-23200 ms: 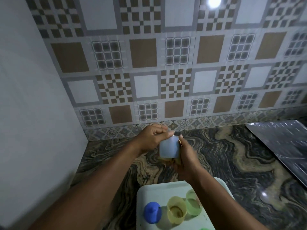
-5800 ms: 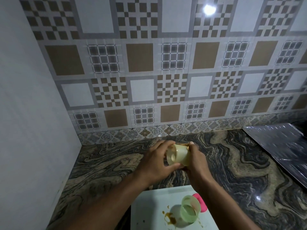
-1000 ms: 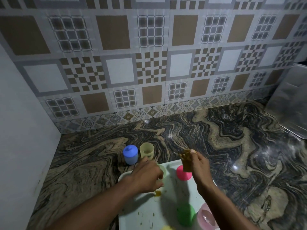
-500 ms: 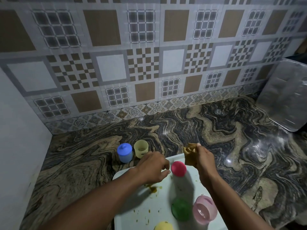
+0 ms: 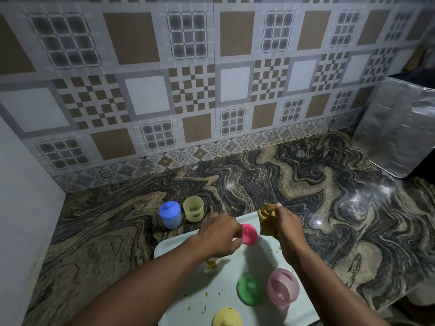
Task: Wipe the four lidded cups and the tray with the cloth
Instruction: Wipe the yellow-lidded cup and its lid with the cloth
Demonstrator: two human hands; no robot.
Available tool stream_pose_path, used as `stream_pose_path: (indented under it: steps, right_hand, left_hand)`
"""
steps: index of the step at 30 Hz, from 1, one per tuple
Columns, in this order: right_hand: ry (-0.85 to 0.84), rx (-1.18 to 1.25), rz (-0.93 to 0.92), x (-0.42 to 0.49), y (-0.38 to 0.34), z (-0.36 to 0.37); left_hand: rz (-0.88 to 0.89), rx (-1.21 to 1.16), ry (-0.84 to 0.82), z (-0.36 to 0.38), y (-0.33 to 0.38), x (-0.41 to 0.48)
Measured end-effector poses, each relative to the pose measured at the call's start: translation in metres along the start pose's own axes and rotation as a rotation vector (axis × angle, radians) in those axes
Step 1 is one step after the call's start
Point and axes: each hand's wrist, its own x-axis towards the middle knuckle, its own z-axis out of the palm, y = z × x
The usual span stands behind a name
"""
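A white tray point(image 5: 179, 245) with yellow-brown smears lies on the marble counter in front of me. My left hand point(image 5: 221, 235) reaches over its far end, and its fingertips pinch the left edge of a pink lid point(image 5: 250, 233). To the right of that lid, my right hand point(image 5: 286, 228) grips a bunched brown cloth point(image 5: 267, 220) above the tray's far edge. A green lid point(image 5: 249, 291), a pink cup point(image 5: 282, 288) lying on its side and a yellow lid point(image 5: 227, 317) sit on the near part of the tray. A blue lidded cup point(image 5: 170, 217) and an open yellow cup point(image 5: 193, 211) stand on the counter beyond the tray.
The patterned marble counter point(image 5: 259, 180) runs back to a tiled wall. A plain white wall point(image 5: 23, 196) closes the left side. A foil-covered sheet point(image 5: 395, 128) leans at the far right. The counter's front edge drops off at the lower right.
The view has dropped and shifted, showing more of the tray. My left hand left the tray's far-left part for the pink lid. The right hand stays put with the cloth.
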Motion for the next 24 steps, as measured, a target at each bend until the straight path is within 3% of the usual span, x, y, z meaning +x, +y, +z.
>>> stream_pose_path:
  steps: [8,18,24]
  right_hand:
    - [0.009,-0.039,0.015,-0.001,0.006,-0.007]
    - [-0.056,-0.074,-0.004,-0.019,0.015,0.003]
    - [-0.119,-0.125,-0.045,-0.036,0.021,0.019]
  left_hand:
    - [0.072,-0.037,-0.085,0.008,0.018,-0.009]
    - [-0.027,-0.098,-0.167,0.005,0.019,-0.048]
    - [-0.092,-0.147,-0.336,0.004,0.026,-0.083]
